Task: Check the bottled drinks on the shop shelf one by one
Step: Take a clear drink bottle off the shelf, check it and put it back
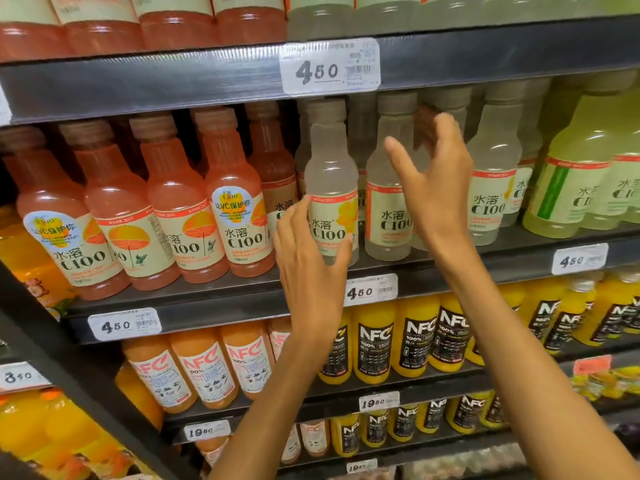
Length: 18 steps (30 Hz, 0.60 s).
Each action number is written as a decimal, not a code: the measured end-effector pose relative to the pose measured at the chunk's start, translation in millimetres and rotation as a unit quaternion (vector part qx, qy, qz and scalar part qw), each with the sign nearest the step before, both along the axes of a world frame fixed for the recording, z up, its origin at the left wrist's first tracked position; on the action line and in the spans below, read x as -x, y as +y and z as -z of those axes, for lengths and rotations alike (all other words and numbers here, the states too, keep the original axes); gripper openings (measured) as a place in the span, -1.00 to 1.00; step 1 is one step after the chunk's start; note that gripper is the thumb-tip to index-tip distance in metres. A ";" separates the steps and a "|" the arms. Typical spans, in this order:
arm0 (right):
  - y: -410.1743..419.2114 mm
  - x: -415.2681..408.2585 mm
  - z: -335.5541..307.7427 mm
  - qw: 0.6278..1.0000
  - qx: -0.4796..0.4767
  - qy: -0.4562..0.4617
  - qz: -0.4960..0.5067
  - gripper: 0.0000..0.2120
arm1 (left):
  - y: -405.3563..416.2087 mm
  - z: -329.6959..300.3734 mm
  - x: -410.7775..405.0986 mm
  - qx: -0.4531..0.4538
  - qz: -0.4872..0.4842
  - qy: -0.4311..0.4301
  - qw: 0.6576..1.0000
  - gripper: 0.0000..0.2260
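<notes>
Centrally, left hand (311, 268) grip curled round pale "C100" bottle (331, 188), right hand (434, 174) spread, holding nothing.

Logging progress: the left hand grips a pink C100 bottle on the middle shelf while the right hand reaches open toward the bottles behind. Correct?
Not quite. The head view shows the left hand gripping a cloudy white plastic C100 bottle, not a pink one. It stands on the middle shelf; the right hand reaches open toward the bottles behind.
</notes>
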State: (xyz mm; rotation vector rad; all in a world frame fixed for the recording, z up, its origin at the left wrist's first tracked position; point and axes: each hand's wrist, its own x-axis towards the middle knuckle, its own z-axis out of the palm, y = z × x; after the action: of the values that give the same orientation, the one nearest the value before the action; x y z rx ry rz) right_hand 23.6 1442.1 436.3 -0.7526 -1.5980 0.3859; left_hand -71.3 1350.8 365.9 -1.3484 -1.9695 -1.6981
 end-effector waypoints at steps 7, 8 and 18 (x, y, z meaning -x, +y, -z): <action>18.3 0.4 -5.1 0.996 0.031 -0.057 -0.061 -0.77 | 24.5 6.0 -50.8 0.039 0.085 -0.031 0.995 -0.49; 18.4 -3.0 -5.7 0.996 0.022 -0.042 -0.079 -0.76 | 28.8 7.8 -54.3 0.042 0.080 -0.045 0.995 -0.46; 21.7 -54.5 -13.7 0.940 0.090 0.064 -0.324 -0.60 | 32.2 13.0 -76.8 0.072 0.149 -0.167 0.972 -0.39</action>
State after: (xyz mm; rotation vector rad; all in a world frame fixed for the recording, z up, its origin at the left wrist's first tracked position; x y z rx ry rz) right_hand 78.2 1463.8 450.0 -0.3015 -1.6722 1.0478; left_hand 5.5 1383.1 352.8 -1.5613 -2.1953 -2.0708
